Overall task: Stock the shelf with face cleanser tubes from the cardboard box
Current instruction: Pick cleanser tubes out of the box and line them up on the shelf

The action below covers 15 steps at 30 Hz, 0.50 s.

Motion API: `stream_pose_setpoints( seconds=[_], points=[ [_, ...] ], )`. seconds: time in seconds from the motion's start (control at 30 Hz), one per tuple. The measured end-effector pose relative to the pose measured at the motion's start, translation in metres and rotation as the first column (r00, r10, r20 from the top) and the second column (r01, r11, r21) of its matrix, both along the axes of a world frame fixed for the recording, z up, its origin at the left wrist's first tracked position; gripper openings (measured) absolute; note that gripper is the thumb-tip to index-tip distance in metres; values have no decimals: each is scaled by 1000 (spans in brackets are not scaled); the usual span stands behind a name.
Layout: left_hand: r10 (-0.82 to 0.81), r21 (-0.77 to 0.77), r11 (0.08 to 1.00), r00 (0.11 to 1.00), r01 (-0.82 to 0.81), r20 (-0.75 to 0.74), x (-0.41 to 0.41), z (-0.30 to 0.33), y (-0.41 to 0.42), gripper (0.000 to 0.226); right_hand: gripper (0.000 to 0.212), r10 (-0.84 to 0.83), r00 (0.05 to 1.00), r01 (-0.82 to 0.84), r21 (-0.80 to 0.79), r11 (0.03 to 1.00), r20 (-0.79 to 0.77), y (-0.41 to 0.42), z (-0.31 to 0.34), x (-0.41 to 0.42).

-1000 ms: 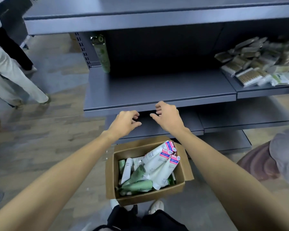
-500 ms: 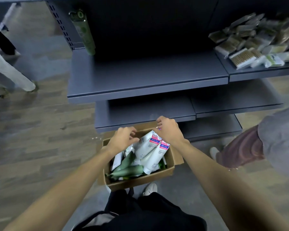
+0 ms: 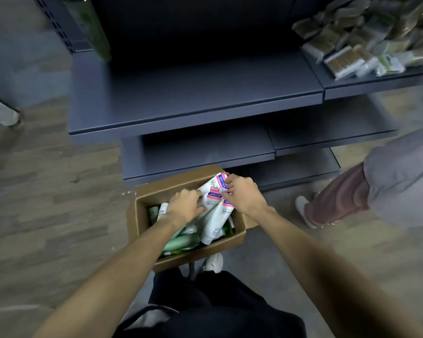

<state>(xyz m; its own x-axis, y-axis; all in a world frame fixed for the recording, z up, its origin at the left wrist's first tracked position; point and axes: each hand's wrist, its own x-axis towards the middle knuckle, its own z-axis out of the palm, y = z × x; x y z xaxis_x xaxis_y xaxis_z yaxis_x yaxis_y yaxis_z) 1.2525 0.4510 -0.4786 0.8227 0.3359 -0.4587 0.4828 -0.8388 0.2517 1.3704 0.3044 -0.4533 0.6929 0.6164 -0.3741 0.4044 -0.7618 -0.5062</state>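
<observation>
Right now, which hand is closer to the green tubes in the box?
Left. The left hand reaches into the cardboard box just above the green tubes. The right hand is farther off, at the pink-and-white tubes by the box's far corner.

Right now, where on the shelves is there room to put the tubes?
The wide grey shelf is bare from the green bottle at its left to its right edge. The next shelf is crowded with packets. The lower shelf looks bare too.
</observation>
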Motion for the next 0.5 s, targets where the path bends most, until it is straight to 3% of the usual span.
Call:
stream_pose_setpoints(
  seconds=[0.3, 0.5],
  points=[
    [34, -27, 999, 999, -33, 25, 4, 3, 0, 37, 36, -40, 998, 40, -5, 999, -41, -4, -8, -3],
    [183, -188, 971, 965, -147, 190, 0, 20, 22, 27, 30, -13, 1000, 13, 46, 999, 9, 8, 5, -3]
  ],
)
